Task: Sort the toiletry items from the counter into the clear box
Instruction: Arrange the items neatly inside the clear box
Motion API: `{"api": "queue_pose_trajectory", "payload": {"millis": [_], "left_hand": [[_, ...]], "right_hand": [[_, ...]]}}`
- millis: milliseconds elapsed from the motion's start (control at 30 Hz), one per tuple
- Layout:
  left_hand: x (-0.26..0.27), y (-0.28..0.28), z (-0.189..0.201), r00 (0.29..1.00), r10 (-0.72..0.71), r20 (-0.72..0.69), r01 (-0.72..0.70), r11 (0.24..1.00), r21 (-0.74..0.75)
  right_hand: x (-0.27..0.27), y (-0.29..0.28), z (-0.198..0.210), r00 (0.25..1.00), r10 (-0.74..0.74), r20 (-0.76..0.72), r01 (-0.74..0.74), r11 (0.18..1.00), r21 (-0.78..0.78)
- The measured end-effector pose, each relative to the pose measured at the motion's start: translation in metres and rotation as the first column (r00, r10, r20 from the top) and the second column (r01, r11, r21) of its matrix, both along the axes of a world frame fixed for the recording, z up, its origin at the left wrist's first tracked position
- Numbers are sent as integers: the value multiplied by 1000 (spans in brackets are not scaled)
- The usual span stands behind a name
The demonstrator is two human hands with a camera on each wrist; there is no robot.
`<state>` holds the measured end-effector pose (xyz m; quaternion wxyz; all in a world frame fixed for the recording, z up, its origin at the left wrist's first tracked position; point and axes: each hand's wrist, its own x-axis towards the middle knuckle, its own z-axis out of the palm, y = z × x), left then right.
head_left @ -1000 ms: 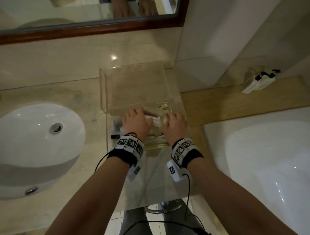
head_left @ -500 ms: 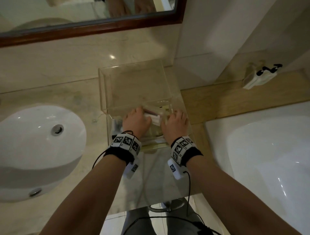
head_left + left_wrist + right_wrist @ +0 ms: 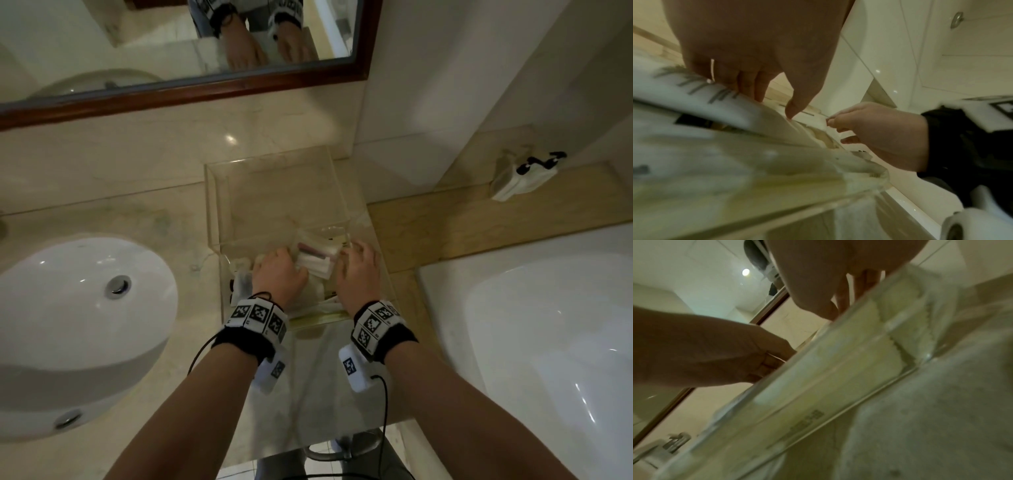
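At the centre of the frame, a bundle of white toiletry packets (image 3: 315, 262) is grasped between the left hand (image 3: 279, 277) and right hand (image 3: 358, 274), fingers curled round it, inside the clear box (image 3: 274, 192) on the table (image 3: 144, 219). A white basin (image 3: 68, 308) is seen at the left.

Clear box (image 3: 219, 205) open on top, far half bare for entry, near half crowded with white packets (image 3: 313, 262) and both hands, sink (image 3: 78, 308) left of box, wall right behind
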<state>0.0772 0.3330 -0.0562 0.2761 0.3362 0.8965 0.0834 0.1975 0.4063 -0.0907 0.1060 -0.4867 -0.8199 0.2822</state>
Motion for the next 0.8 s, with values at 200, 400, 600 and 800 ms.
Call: {"api": "queue_pose_trajectory", "payload": {"millis": [200,400,600,800], "left_hand": [[-5,-6,-3,991,117,73,-124,985,116],[-3,0,-3,991,127,34,-131,981,142],[0,6,-10,997,-52,-62,57,994,90],[8,14,-9,982,-152,-110,163,981,102]], "right_hand": [[-5,-1,9,999,37,4,-37,999,-20],[-15,7,14,995,-92,25,94,988,-121],[-6,14,3,992,-94,84,99,993,-62],[-5,16,-5,992,-31,125,26,999,39]]}}
